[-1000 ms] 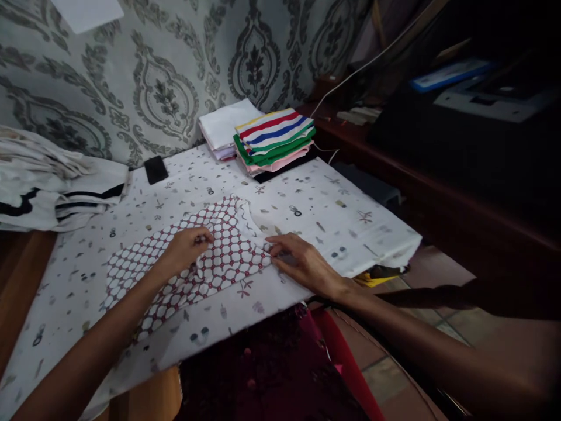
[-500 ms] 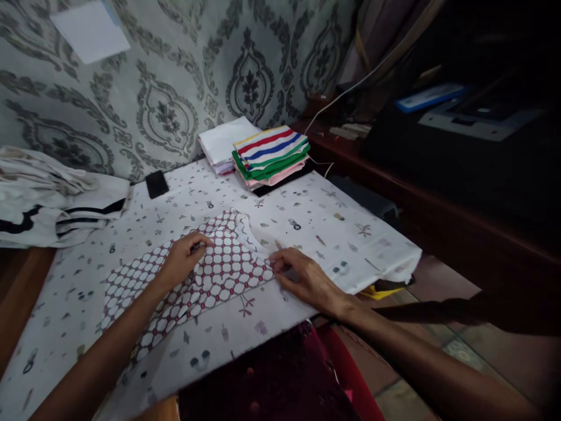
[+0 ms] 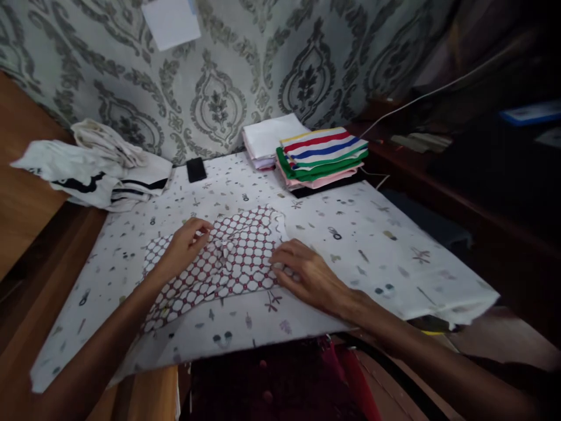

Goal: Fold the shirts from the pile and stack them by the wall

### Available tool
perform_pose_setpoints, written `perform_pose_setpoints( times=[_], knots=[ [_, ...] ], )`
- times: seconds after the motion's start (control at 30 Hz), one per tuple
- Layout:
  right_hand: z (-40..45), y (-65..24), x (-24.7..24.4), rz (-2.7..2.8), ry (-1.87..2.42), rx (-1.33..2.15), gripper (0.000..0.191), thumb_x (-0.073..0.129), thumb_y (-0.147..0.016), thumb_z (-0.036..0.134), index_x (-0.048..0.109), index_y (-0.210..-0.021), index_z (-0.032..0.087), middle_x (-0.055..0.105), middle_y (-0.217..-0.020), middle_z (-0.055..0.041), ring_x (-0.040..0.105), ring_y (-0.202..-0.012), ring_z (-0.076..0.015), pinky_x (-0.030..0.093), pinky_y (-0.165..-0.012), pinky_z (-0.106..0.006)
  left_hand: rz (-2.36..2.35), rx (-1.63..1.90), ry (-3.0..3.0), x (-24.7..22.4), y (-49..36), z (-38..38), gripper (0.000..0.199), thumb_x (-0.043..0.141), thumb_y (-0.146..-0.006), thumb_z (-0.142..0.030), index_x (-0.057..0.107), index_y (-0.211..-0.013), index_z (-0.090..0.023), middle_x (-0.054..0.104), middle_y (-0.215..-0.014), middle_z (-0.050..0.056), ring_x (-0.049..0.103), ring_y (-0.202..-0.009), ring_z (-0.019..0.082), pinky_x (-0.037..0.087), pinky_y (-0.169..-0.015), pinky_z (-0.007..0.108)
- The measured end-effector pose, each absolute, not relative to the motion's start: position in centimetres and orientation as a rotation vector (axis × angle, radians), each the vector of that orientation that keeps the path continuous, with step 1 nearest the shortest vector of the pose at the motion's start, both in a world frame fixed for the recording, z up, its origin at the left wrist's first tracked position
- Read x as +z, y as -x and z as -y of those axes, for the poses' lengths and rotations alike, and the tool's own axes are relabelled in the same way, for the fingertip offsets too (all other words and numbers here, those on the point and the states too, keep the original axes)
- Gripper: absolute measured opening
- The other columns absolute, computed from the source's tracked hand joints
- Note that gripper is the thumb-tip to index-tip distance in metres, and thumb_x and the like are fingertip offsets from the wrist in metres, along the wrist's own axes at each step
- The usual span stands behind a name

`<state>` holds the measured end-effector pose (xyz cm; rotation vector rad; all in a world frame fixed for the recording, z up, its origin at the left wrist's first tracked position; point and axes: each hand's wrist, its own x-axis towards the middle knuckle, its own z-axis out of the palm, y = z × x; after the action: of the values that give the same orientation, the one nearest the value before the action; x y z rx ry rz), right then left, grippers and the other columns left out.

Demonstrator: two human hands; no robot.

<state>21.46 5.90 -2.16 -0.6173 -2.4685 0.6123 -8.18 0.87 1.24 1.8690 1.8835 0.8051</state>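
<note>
A white garment with a dark red and black lattice pattern (image 3: 252, 248) lies partly folded on the table, its middle creased and bunched. My left hand (image 3: 186, 245) is at its upper left part, thumb and fingers pinched together on the fabric. At the right end, my right hand (image 3: 302, 272) has its fingers curled over the garment's edge. The fingertips of that hand are partly hidden. Beneath the garment, a white printed cloth (image 3: 350, 257) covers the tabletop.
Folded cloths with a striped one on top (image 3: 322, 146) are stacked at the back, beside folded white cloths (image 3: 274, 134). A black phone (image 3: 196, 169) lies near the wall. Crumpled white and black clothing (image 3: 100, 169) sits at the left. A thin cable (image 3: 433, 88) runs at the right.
The view has swung left, so the scene appears farther right. The garment's right edge is drawn in, with more creases in its middle. Both hands remain at the garment.
</note>
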Motion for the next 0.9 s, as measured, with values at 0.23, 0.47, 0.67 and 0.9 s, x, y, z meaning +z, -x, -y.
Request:
perform_pose_setpoints(
  times=[0.23, 0.47, 0.67, 0.9],
  knots=[
    [-11.1, -12.1, -2.9, 2.806, 0.518, 0.443, 0.030, 0.050, -0.087, 0.009, 0.064, -0.113, 0.017, 0.062, -0.118, -0.0141, 0.056, -0.110, -0.0278, 0.048, -0.096, -0.046, -2.005, 0.422, -1.650, 2.7, 12.9, 9.6, 0.034, 0.060, -0.086, -0.052, 0.064, -0.106, -0.025, 0.067, -0.097, 0.003, 0.061, -0.089, 0.021, 0.048, -0.077, 0.030],
    [-13.4, -10.4, -3.4, 2.917, 0.368, 0.548, 0.040, 0.062, -0.084, 0.021, 0.061, -0.124, 0.021, 0.062, -0.104, -0.0101, 0.055, -0.101, -0.0284, 0.045, -0.092, -0.046, -2.051, 0.305, -1.413, 1.9, 14.7, 14.8, 0.031, 0.061, -0.082, -0.051, 0.066, -0.096, -0.024, 0.065, -0.084, 0.002, 0.059, -0.080, 0.021, 0.046, -0.070, 0.028],
    [-13.7, -9.9, -2.1, 2.849, 0.251, 0.840, 0.014, 0.061, -0.078, 0.015, 0.064, -0.090, 0.022, 0.062, -0.092, -0.0048, 0.056, -0.093, -0.0238, 0.046, -0.086, -0.040, -1.923, 0.572, -1.353, 1.7, 15.6, 13.8, 0.027, 0.059, -0.083, -0.047, 0.058, -0.075, -0.021, 0.056, -0.072, -0.001, 0.049, -0.068, 0.015, 0.040, -0.062, 0.026],
    [-13.5, -9.4, -2.3, 2.631, 0.371, 1.125, 0.009, 0.051, -0.085, 0.018, 0.058, -0.090, 0.021, 0.065, -0.083, -0.0015, 0.059, -0.076, -0.0163, 0.048, -0.072, -0.031, -2.058, 1.000, -1.108, 0.1, 17.0, 11.8, 0.038, 0.060, -0.081, -0.058, 0.058, -0.087, -0.021, 0.053, -0.072, -0.002, 0.045, -0.064, 0.014, 0.037, -0.057, 0.025]
  ],
)
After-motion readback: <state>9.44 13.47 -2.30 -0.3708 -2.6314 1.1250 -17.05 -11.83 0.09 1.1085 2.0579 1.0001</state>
